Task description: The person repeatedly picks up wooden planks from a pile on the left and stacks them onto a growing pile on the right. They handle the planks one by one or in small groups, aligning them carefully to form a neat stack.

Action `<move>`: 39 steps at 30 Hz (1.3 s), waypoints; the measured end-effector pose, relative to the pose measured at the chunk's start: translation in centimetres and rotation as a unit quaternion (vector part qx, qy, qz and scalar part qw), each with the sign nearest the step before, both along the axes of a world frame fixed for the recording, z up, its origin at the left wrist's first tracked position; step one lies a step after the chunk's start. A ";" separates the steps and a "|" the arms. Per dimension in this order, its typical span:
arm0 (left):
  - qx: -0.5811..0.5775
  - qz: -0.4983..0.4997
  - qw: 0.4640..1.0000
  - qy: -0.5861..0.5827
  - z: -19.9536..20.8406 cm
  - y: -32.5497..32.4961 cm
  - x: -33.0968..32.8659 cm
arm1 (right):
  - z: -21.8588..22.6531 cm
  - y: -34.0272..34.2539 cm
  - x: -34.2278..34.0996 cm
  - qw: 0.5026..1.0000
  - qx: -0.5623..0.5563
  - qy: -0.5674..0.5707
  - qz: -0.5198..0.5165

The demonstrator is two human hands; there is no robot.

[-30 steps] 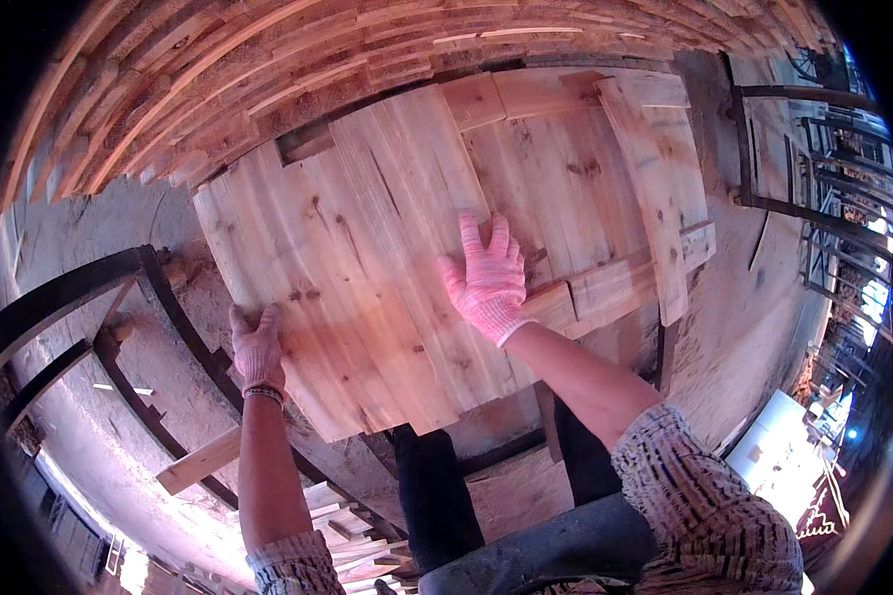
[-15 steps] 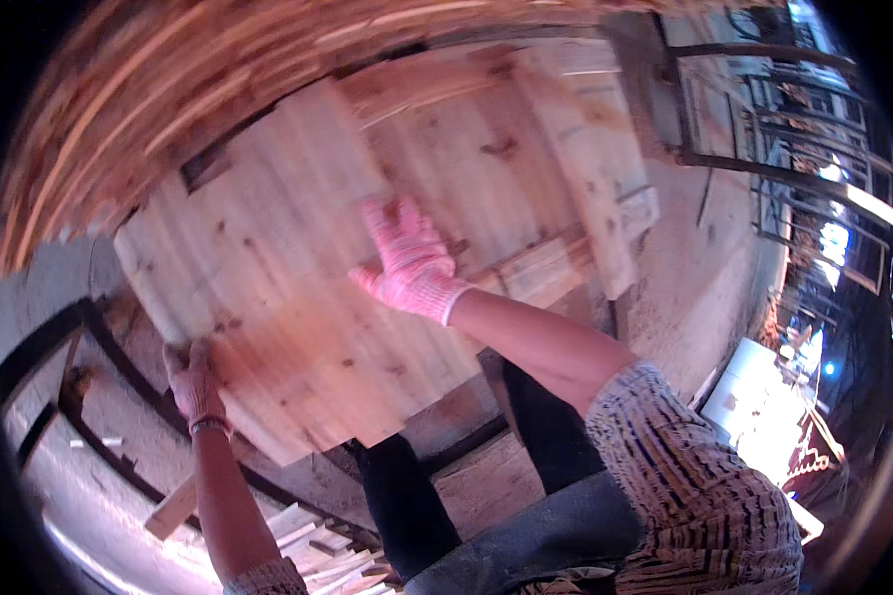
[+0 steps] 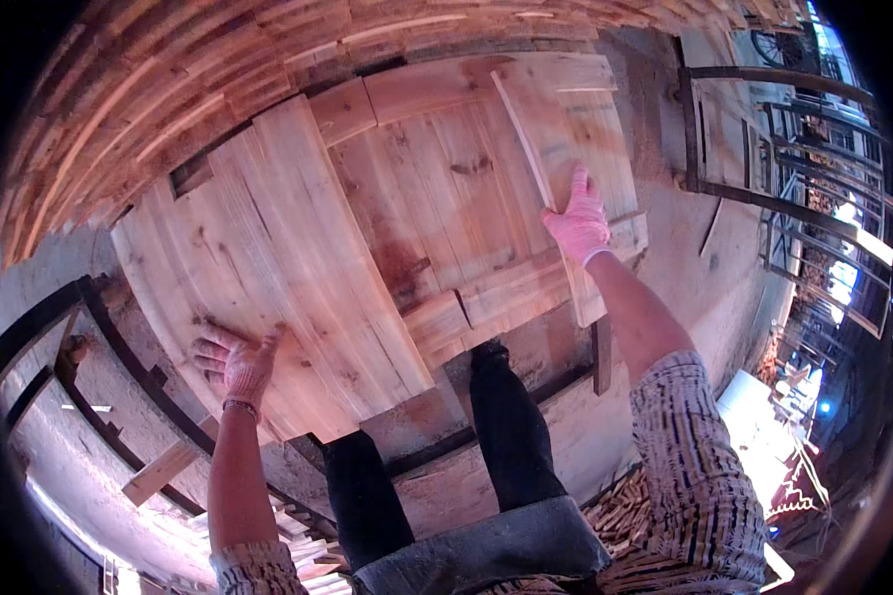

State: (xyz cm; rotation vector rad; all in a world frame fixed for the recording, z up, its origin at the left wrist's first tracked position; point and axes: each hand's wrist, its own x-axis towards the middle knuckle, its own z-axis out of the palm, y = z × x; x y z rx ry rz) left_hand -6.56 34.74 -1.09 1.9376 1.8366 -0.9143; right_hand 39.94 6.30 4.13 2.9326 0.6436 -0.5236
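Left hand (image 3: pixel 236 362), fingers spread flat, rests on a wide pale wooden plank panel (image 3: pixel 268 268); no grip. Right hand (image 3: pixel 577 220) in a pink glove presses a narrower upright board (image 3: pixel 566 129), grip open; its palm is hidden.

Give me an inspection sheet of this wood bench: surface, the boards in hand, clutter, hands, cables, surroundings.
Surface: workbench covered in pale boards, dark metal frame below.
Job's things: wide board panel at left; narrow plank at right, lying over the other boards.
Clutter: loose wood offcut at lower left; small sticks on the floor.
Hands: left hand bare, spread flat on the panel's near edge; right hand in a pink glove, resting on the plank.
Cables: nothing seen.
Surroundings: stacked timber behind; metal racks at right.
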 end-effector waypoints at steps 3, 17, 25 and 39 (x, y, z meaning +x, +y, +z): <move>-0.008 0.024 1.000 -0.002 0.7 -0.1 0.6 | 3.0 2.6 -0.9 0.999 0.029 0.029 -0.002; -0.004 0.039 0.997 -0.072 0.2 -0.8 0.4 | -0.4 14.5 -18.2 0.986 0.092 0.139 0.023; -0.037 0.090 0.992 -0.086 2.0 -0.4 -0.2 | -3.8 12.6 -14.0 0.992 0.094 0.053 0.059; -0.021 0.098 0.952 -0.289 5.0 -1.6 -1.6 | 3.8 23.5 -33.9 0.871 0.084 0.118 0.469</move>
